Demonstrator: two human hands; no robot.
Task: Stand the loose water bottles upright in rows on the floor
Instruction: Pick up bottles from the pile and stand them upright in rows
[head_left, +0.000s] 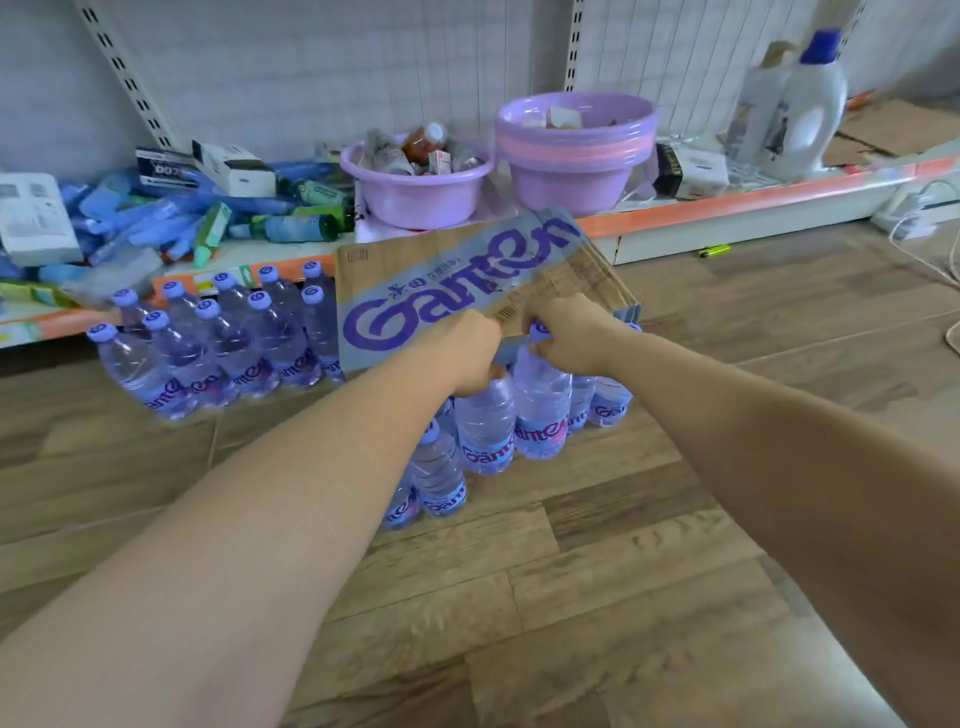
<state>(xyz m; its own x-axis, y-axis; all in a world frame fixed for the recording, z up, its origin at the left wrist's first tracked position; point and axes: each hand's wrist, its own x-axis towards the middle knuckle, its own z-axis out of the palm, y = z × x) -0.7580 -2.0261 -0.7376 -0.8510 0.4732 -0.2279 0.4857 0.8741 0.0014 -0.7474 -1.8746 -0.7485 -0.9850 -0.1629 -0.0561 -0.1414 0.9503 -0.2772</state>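
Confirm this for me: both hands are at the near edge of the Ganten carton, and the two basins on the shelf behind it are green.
Not quite. The head view shows both basins are purple: the smaller basin and the stacked basin. The rest stands: the left hand and right hand are at the near edge of the Ganten carton.

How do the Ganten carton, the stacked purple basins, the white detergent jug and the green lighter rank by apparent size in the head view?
1. Ganten carton, though it is nearest the camera.
2. Stacked purple basins.
3. White detergent jug; it sits farther back, so its place against the basins is unsure.
4. Green lighter.
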